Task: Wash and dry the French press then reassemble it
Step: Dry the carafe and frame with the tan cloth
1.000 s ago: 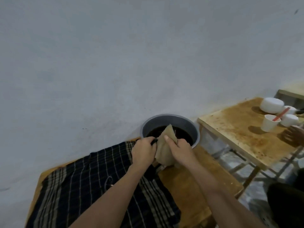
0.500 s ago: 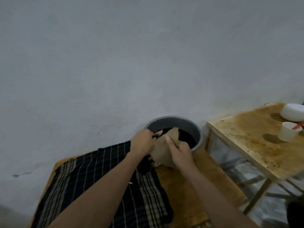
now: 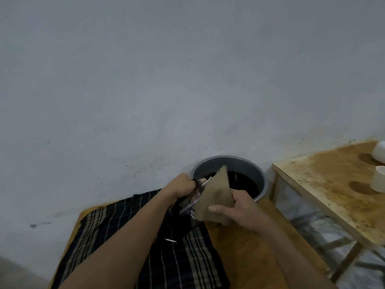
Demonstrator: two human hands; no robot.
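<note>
A person's left hand [image 3: 180, 185] is closed around the French press [image 3: 192, 202], held just in front of a grey pot [image 3: 229, 163] of dark liquid, while the right hand [image 3: 239, 207] clasps a tan cloth [image 3: 216, 192] against it, above a checked cloth [image 3: 125, 236] on a wooden table [image 3: 250, 257].

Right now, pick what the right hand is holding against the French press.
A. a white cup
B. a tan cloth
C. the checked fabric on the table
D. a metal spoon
B: the right hand grips a tan cloth pressed against the French press, which the left hand steadies in front of the grey basin.
</note>
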